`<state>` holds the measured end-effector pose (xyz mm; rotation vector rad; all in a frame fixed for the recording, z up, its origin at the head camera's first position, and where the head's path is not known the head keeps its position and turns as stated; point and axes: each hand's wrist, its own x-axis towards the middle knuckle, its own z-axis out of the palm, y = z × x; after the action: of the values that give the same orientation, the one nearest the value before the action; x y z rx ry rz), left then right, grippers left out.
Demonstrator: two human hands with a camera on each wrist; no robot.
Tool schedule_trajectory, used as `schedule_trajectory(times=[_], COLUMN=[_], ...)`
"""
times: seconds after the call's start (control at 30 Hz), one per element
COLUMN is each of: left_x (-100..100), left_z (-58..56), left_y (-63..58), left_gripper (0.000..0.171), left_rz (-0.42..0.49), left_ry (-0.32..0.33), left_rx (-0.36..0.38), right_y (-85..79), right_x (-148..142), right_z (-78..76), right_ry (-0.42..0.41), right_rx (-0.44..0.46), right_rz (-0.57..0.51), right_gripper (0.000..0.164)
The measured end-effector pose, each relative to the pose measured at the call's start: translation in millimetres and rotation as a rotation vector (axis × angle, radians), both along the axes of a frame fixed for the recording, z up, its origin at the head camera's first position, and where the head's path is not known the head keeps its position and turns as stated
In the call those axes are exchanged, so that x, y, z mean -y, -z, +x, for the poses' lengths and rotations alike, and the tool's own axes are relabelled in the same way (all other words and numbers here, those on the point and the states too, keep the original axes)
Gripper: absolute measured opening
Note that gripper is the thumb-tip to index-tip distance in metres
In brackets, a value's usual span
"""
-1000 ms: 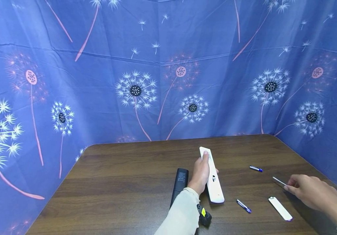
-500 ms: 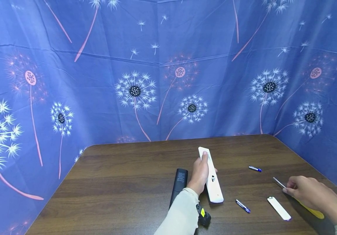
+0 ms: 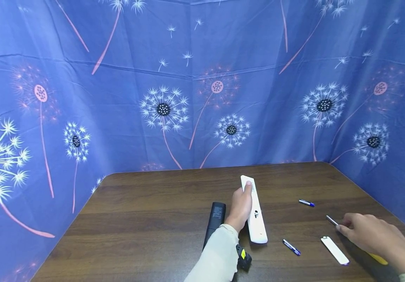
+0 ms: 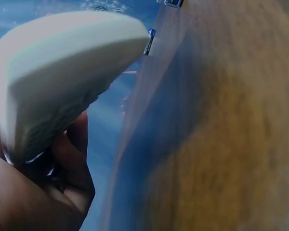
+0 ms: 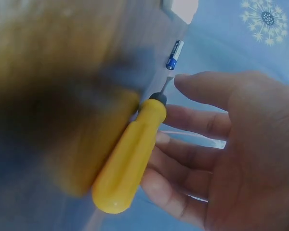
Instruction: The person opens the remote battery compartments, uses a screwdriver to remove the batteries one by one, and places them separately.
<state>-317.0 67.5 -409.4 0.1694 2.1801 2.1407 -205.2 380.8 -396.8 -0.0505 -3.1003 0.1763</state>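
Left hand (image 3: 241,205): grip closed round a white remote (image 3: 257,227), thumb on its back, keys facing down, held above the bench (image 3: 135,223). Right hand (image 3: 375,235): grip slack, thumb apart from fingers, fingertips at the handle of a yellow screwdriver (image 5: 130,163), low at the bench surface; from where I stand, can't tell whether it rests there fully. Between the hands: white cover (image 3: 335,250), near battery (image 3: 291,247), far battery (image 3: 306,203). Black device (image 3: 216,219) just left of the left forearm.
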Motion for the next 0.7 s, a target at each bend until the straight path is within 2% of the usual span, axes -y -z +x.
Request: schedule_trajectory(times=[0.13, 0.2, 0.47, 0.7], left_x=[4.1, 4.6, 8.5, 13.3], left_z=[-0.8, -0.8, 4.3, 7.8], left_y=[-0.6, -1.4, -6.6, -7.8], left_gripper=[0.044, 0.042, 0.038, 0.037], left_rz=[-0.055, -0.053, -0.034, -0.126], left_ry=[-0.020, -0.022, 0.057, 0.089], left_rx=[-0.013, -0.013, 0.045, 0.066], right_y=[-0.5, -1.0, -2.2, -7.1], right_x=[6.8, 8.6, 11.9, 12.7], right_z=[1.0, 1.6, 1.4, -0.2], right_ry=[-0.010, -0.010, -0.014, -0.021], right_rx=[-0.040, -0.065, -0.086, -0.140], right_rz=[0.011, 0.020, 0.003, 0.009], right_gripper=[0.020, 0.019, 0.016, 0.012])
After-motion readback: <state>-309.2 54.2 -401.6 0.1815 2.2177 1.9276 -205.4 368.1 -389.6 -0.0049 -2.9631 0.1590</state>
